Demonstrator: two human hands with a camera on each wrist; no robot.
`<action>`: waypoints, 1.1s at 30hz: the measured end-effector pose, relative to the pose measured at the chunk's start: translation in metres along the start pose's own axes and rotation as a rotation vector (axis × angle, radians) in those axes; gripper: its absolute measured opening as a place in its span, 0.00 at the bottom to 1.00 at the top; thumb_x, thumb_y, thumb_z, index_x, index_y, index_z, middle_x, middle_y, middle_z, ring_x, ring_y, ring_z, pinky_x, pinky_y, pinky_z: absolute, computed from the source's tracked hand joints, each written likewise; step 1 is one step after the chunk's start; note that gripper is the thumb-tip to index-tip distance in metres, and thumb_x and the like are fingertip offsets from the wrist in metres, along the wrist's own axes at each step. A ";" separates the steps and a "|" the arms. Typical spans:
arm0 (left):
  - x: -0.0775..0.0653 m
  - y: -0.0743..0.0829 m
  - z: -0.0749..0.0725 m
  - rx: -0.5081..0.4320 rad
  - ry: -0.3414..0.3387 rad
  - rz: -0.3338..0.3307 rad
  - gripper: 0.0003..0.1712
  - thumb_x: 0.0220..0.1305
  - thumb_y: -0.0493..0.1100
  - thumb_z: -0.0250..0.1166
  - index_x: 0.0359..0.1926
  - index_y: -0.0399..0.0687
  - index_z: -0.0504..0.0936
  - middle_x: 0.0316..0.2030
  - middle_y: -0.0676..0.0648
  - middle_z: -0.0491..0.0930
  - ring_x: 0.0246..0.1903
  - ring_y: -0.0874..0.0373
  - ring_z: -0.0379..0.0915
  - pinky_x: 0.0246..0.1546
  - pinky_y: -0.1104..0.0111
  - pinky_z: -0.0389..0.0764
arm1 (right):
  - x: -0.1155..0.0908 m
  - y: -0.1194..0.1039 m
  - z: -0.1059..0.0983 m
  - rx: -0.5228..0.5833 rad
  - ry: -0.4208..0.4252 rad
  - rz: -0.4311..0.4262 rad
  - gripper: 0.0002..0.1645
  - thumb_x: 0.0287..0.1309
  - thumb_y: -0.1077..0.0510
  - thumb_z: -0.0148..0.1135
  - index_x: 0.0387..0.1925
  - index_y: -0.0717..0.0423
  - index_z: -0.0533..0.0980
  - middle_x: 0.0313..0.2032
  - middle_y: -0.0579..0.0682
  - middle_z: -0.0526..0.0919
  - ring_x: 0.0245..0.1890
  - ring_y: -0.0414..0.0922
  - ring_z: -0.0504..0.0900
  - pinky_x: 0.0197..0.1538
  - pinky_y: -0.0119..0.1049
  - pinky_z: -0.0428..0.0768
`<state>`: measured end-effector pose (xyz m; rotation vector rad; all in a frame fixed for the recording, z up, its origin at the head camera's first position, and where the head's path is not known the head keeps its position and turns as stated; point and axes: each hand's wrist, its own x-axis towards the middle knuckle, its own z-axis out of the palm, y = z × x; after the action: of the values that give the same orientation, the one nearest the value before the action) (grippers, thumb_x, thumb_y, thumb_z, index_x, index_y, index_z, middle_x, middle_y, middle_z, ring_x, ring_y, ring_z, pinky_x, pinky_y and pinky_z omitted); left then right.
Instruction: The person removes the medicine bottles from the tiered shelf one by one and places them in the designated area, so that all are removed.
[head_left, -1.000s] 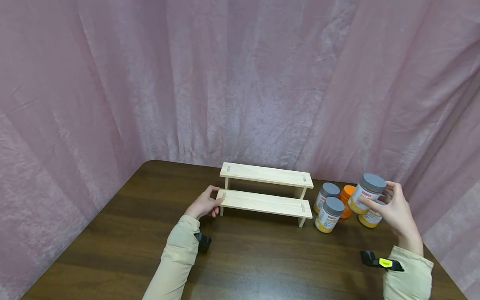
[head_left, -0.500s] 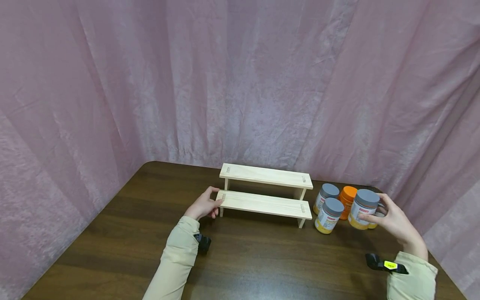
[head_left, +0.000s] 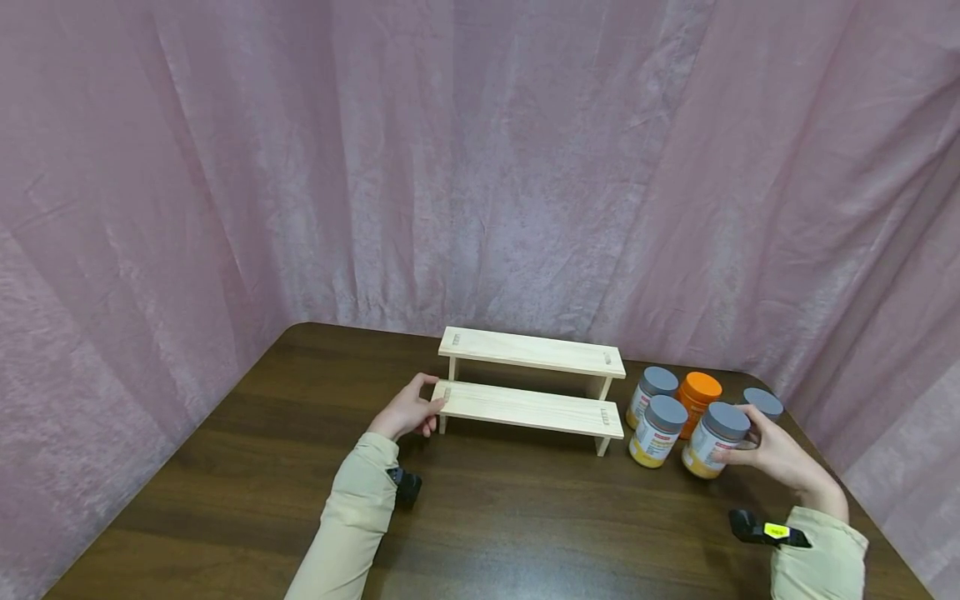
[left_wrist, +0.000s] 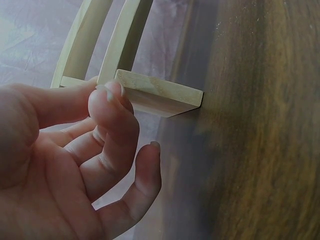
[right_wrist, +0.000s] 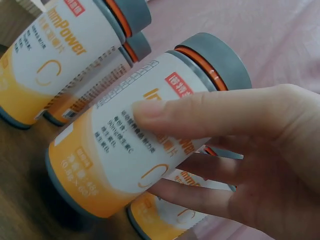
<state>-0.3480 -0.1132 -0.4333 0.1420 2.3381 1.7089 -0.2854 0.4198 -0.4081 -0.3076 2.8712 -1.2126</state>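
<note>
My left hand [head_left: 408, 408] pinches the left end of the lower board of a two-tier pale wooden rack [head_left: 528, 407]. In the left wrist view, thumb and forefinger meet at the board's corner, above a rack leg [left_wrist: 160, 92]. My right hand [head_left: 780, 457] grips a supplement jar [head_left: 712, 442] with a grey lid and a white and yellow label. The right wrist view shows the thumb across the label of this jar [right_wrist: 130, 145], its far fingers partly hidden. Whether its base touches the table, I cannot tell.
Left of the held jar stand two similar grey-lidded jars, a front jar [head_left: 657, 432] and a rear jar [head_left: 655, 387]. An orange jar [head_left: 697, 400] stands behind it. Another grey-lidded jar [head_left: 763, 404] is partly hidden by my right hand. A pink curtain [head_left: 480, 167] hangs behind the brown table [head_left: 525, 525].
My right hand has lowered the held jar and brought it nearer and slightly left, revealing the lid of the jar behind. The left hand and rack stay in place.
</note>
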 end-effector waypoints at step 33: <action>-0.001 -0.008 -0.005 0.119 0.053 -0.022 0.28 0.70 0.39 0.56 0.67 0.41 0.57 0.17 0.45 0.73 0.14 0.61 0.69 0.20 0.71 0.71 | -0.012 -0.033 -0.012 -0.172 0.057 -0.059 0.38 0.64 0.52 0.62 0.67 0.62 0.57 0.62 0.65 0.66 0.53 0.24 0.69 0.44 0.25 0.74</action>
<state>-0.3476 -0.1208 -0.4393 0.0925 2.4708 1.5826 -0.2689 0.4077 -0.3769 -0.3690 3.0431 -0.9990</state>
